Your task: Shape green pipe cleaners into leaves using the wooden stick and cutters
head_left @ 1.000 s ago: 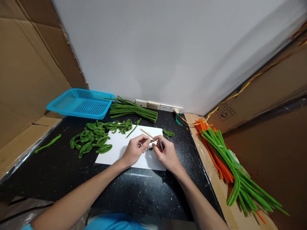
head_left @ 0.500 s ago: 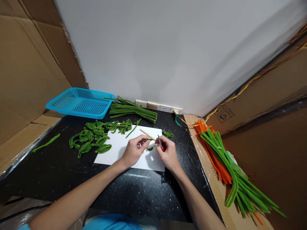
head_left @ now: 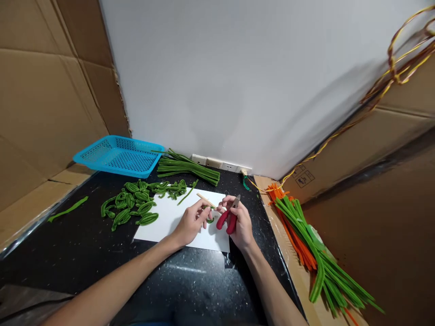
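Note:
Over the white sheet of paper [head_left: 163, 228], my left hand [head_left: 190, 224] is closed, its fingertips pinching a short green pipe cleaner [head_left: 210, 207]. My right hand [head_left: 244, 228] holds red-handled pliers [head_left: 232, 222] in the palm, jaws pointing up and away, while its thumb and forefinger come close to the same pipe cleaner; whether they touch it I cannot tell. Behind the fingers a thin wooden stick [head_left: 204, 199] slants across the paper, its near end hidden. A small curled green piece [head_left: 210, 220] lies beneath the hands.
Leaf shapes of green pipe cleaner [head_left: 148, 219] pile up at the left. A blue basket [head_left: 117, 170] and a bundle of green stems [head_left: 190, 167] stand by the wall. Green pipe cleaners [head_left: 326, 258] and orange ones [head_left: 299, 244] lie on cardboard at the right, below a twisted cable [head_left: 326, 145].
The pliers have turned back into my right palm, handles now showing and jaws away from the pipe cleaner. My right fingers have opened toward my left hand. The camera view has shifted slightly.

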A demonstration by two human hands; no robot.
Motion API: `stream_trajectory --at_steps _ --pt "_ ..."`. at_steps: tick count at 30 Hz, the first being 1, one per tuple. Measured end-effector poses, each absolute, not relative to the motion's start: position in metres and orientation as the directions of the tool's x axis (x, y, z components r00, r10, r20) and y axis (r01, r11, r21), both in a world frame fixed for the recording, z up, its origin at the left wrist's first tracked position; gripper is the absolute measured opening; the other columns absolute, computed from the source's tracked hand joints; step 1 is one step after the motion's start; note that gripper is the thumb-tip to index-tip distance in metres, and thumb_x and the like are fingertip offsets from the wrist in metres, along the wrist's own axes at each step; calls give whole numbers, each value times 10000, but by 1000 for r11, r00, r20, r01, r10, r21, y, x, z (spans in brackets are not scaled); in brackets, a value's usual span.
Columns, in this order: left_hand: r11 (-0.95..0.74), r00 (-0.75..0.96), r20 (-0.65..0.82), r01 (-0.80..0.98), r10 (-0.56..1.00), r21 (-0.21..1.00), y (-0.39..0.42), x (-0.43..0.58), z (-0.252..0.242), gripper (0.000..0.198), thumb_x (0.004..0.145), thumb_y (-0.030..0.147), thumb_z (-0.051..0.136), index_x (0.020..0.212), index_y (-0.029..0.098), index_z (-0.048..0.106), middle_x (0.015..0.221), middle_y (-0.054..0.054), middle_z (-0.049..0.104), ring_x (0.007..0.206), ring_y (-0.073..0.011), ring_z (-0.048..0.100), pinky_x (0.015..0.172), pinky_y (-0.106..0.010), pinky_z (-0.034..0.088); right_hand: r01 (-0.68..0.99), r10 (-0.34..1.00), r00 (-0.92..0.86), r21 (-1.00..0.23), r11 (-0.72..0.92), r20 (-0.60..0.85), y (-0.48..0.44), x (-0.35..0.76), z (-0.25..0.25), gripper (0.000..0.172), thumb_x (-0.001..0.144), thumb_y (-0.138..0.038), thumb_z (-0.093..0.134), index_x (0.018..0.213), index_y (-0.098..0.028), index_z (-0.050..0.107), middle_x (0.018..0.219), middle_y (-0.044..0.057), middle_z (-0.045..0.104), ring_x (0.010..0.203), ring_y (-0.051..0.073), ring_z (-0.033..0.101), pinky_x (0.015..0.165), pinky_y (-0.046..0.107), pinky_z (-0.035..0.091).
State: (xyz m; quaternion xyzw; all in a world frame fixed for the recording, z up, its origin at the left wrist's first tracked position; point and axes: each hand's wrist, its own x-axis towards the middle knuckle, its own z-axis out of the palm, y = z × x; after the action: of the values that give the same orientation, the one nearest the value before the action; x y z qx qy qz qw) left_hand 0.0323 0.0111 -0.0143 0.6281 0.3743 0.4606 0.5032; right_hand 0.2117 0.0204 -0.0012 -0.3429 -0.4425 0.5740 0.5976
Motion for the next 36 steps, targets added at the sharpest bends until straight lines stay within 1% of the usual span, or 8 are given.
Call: stream_trajectory --at_steps 5,11,19,23,26,28,32,36 --pt "-309 325 305 -43 895 950 2 52 10 343 1038 480 553 872 187 622 1045 -85 623 938 -210 634 671 -251 524 -489 983 6 -857 162 182 22 208 17 330 825 -299 611 1108 -209 753 1016 74 772 1040 264 733 1023 440 548" --pt "-331 263 361 -152 895 931 18 70 63 326 1112 514 343 1002 239 478 629 75 442 471 -115 408 447 -205 351 -449 913 64 -805 386 403 35 196 83 366 842 -286 582 1140 -212 782 1115 85 795 1161 261 699 1129 415 460" --pt "-423 60 492 -427 869 799 29 83 135 331 1104 511 424 946 227 486 717 58 433 581 -99 364 540 -200 353 -335 877 -57 -836 434 477 50 182 168 279 905 -301 662 1132 -187 777 1025 79 799 951 233 733 933 358 571" --pt "-352 -25 402 -534 915 769 31 82 145 273 1078 511 505 1112 250 576 1150 -31 622 801 -122 569 620 -201 458 -371 837 -105 -802 468 537 51 172 168 216 918 -322 729 1084 -198 792 1106 67 790 970 203 728 924 292 568" --pt "-383 -37 416 -470 909 795 36 76 150 308 1077 513 503 1168 243 619 1224 -67 644 1011 -186 626 776 -248 514 -360 861 -52 -814 457 506 55 167 163 231 999 -399 667 1076 -208 774 1110 69 794 624 119 647 590 240 543" --pt "-451 -30 474 -366 880 814 41 71 153 314 1081 493 507 1131 222 656 1172 -71 670 1042 -203 625 858 -274 511 -385 867 13 -798 464 498 58 166 162 228 1013 -419 659 1036 -213 756 1090 70 800 596 111 636 503 217 490" --pt "-477 47 507 -274 861 835 52 65 156 306 1087 465 514 1058 209 679 1031 -43 691 936 -179 620 847 -268 488 -453 852 98 -739 499 515 63 170 168 224 998 -406 685 974 -196 755 1008 94 807 982 224 751 801 304 608" --pt "-473 75 508 -269 858 839 61 60 157 275 1091 439 514 1058 218 674 1047 -33 686 955 -169 610 874 -259 480 -550 874 136 -698 458 467 64 174 173 169 998 -355 672 969 -199 732 935 75 789 957 228 766 803 329 638"
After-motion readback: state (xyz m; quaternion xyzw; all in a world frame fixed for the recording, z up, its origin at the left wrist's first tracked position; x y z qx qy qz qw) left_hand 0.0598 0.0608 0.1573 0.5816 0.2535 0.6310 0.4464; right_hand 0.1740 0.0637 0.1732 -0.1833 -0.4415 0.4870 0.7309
